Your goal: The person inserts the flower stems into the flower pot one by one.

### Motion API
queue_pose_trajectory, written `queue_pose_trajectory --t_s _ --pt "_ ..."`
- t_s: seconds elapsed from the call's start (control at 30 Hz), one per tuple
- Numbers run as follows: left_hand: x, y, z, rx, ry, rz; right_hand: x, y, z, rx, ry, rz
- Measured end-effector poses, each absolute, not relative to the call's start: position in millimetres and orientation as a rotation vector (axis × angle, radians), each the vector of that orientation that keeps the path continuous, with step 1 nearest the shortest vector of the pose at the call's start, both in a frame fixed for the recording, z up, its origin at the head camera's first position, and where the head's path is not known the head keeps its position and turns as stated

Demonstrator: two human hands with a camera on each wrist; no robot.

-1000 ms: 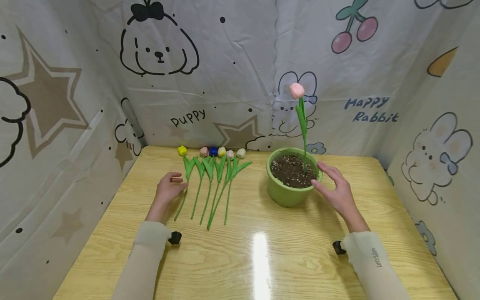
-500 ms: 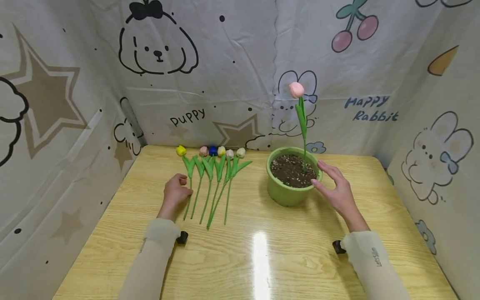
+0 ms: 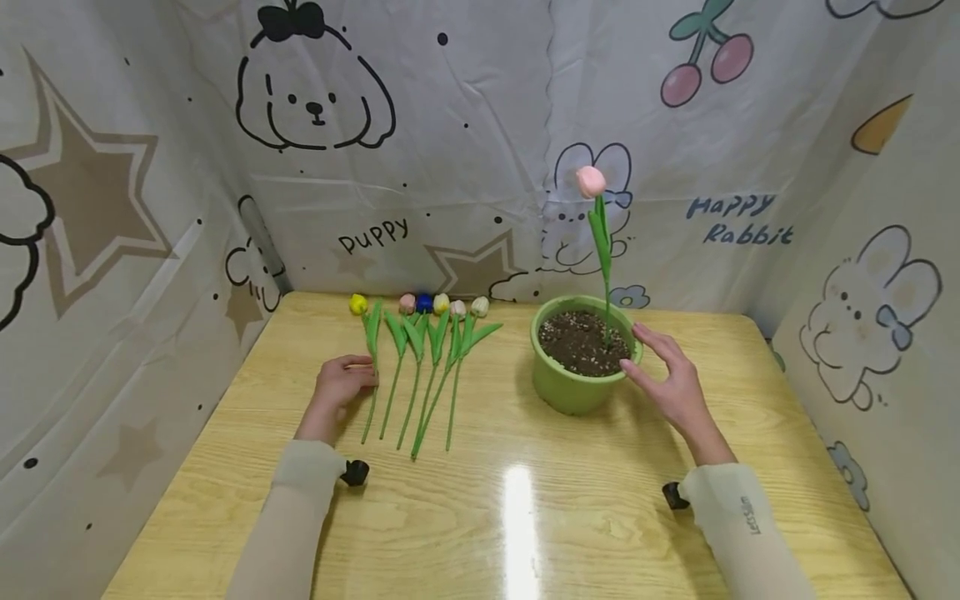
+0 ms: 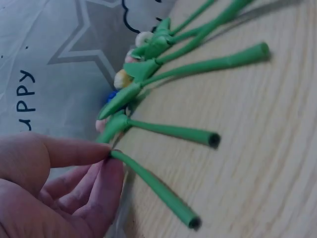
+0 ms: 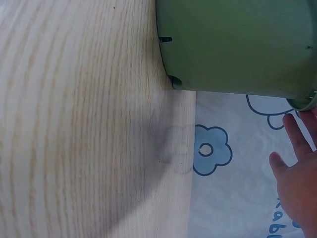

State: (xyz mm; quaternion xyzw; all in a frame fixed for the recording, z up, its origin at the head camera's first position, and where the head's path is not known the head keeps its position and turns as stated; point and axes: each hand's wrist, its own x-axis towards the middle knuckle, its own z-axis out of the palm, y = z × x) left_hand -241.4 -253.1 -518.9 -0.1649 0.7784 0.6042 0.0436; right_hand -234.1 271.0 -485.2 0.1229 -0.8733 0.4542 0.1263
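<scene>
Pinched the yellow flower (image 3: 372, 333) by its green stem between thumb and fingertips of the left hand (image 3: 345, 383), over on the left side of the wooden tabletop (image 3: 450, 517), its head toward the back edge and its stem end toward the near side. Could not tell of any gap between stem and wood. Saw just to its right, lying in a row, a pink flower (image 3: 396, 333), a blue flower (image 3: 415, 336), a pale yellow flower (image 3: 437, 340), a pale pink flower (image 3: 453, 343) and a white flower (image 3: 467, 335), all with heads at the back edge and stems pointing nearer. Rested the right hand (image 3: 671, 383) against the right side of the rim of a green pot (image 3: 573, 396), fingers extended and spread. Found the pot upright, right of the row and well apart from it, with dark, white-flecked soil (image 3: 573, 346) inside. Saw a light pink flower (image 3: 601, 237) standing in that soil, near the right-hand rim. Wore cream sleeves (image 3: 292, 508), with a small black block (image 3: 356, 472) at each cuff. Faced a pale cloth (image 3: 465, 83) printed with a dog, rabbits, stars and cherries.
</scene>
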Motion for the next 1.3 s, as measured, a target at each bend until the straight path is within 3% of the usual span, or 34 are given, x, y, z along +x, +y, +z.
queue_pose_trajectory --t_s 0.67,1.3 --pt "-232.1 -256.0 -502.6 -0.491 2.249 2.002 -235.2 269.7 -487.6 0.356 -2.531 1.338" --pt "-228.4 -205.5 -461.9 -0.146 2.294 2.197 -235.3 272.0 -486.0 0.351 -2.532 1.334"
